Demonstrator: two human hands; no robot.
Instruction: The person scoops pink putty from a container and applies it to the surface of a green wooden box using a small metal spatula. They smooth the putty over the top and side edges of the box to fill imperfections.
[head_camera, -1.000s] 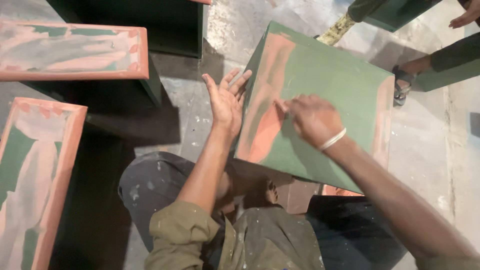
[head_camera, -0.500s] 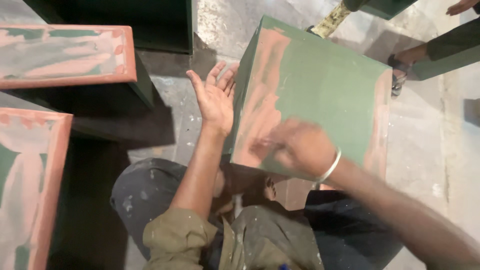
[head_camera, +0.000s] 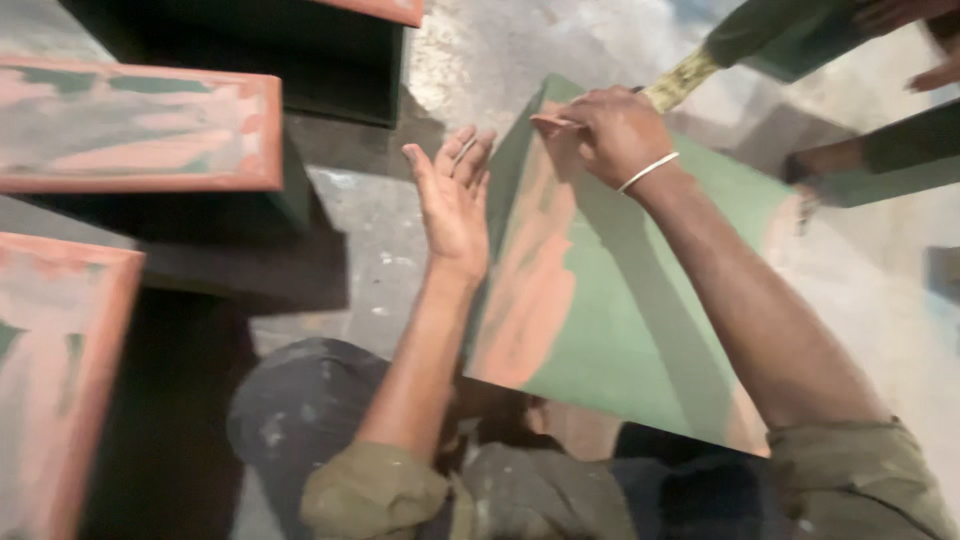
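Packages, labels, signs, screens: none in view. The frame holds only painted green and salmon-pink box-shaped panels, bare of any label or marking. No entry recorded under these categories.

Dim, flat light; hard shadows w/ motion blur, edges soft.

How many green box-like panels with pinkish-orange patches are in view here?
4: one under the right hand and left hand, the held panel; far panel upper left; near panel lower left; a corner at the top edge. Others may lie out of frame.
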